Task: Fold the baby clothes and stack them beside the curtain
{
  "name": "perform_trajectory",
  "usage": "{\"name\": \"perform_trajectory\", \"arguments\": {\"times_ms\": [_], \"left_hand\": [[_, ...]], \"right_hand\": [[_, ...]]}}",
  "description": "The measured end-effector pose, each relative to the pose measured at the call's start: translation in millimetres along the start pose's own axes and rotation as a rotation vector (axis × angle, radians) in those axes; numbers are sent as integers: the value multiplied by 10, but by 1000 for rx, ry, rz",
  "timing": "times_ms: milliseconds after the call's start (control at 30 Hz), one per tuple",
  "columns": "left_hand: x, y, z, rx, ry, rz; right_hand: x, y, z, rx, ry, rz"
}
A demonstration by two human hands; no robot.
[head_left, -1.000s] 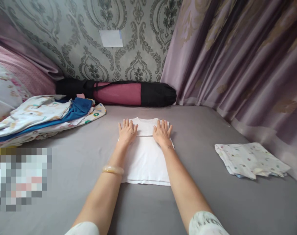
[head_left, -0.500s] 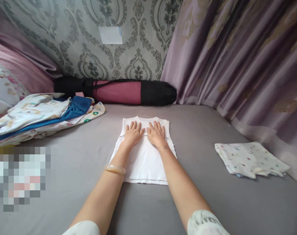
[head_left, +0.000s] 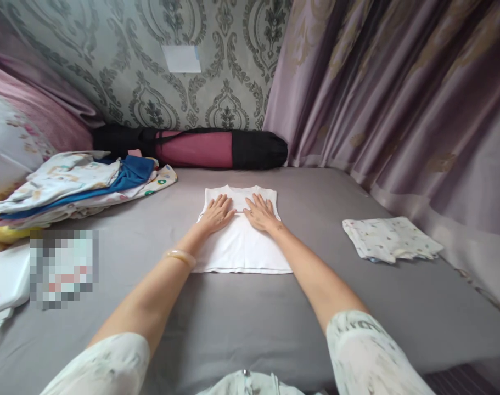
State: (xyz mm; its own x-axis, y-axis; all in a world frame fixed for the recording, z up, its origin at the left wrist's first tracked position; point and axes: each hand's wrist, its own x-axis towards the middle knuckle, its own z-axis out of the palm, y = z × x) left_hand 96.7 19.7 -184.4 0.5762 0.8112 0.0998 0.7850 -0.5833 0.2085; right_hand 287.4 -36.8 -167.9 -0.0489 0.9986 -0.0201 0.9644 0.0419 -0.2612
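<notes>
A white garment (head_left: 241,247) lies flat on the grey sheet, its top end folded in at both sides. My left hand (head_left: 217,213) rests palm down on its upper left part, fingers spread, with a pale bangle (head_left: 180,257) on that forearm. On the upper right part lies my right hand (head_left: 261,213), also flat with its fingers apart. Neither hand grips anything. Between the two hands a narrow strip of the cloth shows.
A pile of clothes (head_left: 77,181) lies at the left, a folded patterned cloth (head_left: 389,238) at the right. Along the wall stretches a black and red bag (head_left: 196,149). A white device (head_left: 9,277) with a cable sits at the left edge.
The view has shifted, so the garment and cloths appear higher and the white device has come into view. Both hands stay flat on the garment, at nearly the same places on it.
</notes>
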Motion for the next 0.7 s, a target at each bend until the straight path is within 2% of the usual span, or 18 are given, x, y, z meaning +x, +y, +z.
{"name": "perform_trajectory", "arguments": {"times_ms": [233, 367, 500, 600, 700], "left_hand": [[-628, -304, -275, 10, -76, 194], [-990, -499, -453, -50, -165, 151], [-1295, -655, -578, -113, -172, 86], [-1470, -659, -646, -159, -162, 134], [-1590, -548, -700, -193, -150, 213]], "right_hand": [[-767, 181, -92, -43, -78, -233], [-1182, 237, -179, -19, -149, -311], [-1525, 324, -264, 28, -166, -325], [-1729, 398, -329, 58, -141, -339], [-1873, 457, -395, 84, -85, -369]]}}
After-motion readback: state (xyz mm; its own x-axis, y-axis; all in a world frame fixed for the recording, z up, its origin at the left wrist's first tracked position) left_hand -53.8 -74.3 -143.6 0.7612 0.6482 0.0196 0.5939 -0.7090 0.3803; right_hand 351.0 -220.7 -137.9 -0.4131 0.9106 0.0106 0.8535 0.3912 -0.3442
